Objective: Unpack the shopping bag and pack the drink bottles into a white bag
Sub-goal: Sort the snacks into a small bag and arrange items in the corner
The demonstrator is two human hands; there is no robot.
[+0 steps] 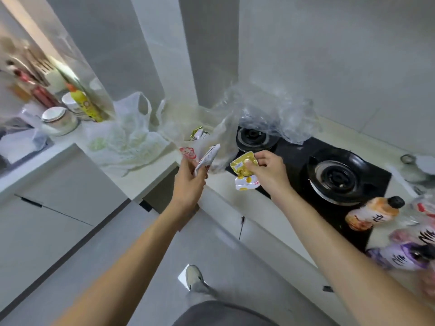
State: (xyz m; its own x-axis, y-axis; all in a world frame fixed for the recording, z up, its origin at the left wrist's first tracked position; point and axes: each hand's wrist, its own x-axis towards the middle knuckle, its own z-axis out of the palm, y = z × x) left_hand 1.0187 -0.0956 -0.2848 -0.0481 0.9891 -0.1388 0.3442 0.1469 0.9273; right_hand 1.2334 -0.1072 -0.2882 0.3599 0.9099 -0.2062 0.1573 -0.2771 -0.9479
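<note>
Over on the left, a white bag point(128, 140) lay flat on the desk point(150, 182). The left hand point(189, 182) held small snack packs point(207, 158) in a curled grip, and the right hand point(268, 170) pinched a yellow packet point(243, 169) beside the clear shopping bag point(266, 116). Drink bottles point(374, 214) lay on the far right by the stove point(334, 177).

pale counter point(150, 182) bears white bag point(131, 142), seemingly bottles point(372, 214).

Crinkled clear plastic shopping bag point(270, 114), glossy and see-through; thin white plastic carrier bag point(131, 137), softly creased; shiny yellow foil snack packet point(243, 168); glossy black glass hob point(329, 165) with dark metal burner rings; smooth pale stone-like worktop point(146, 177); plastic orange-labelled drink bottle point(374, 214), glossy.
</note>
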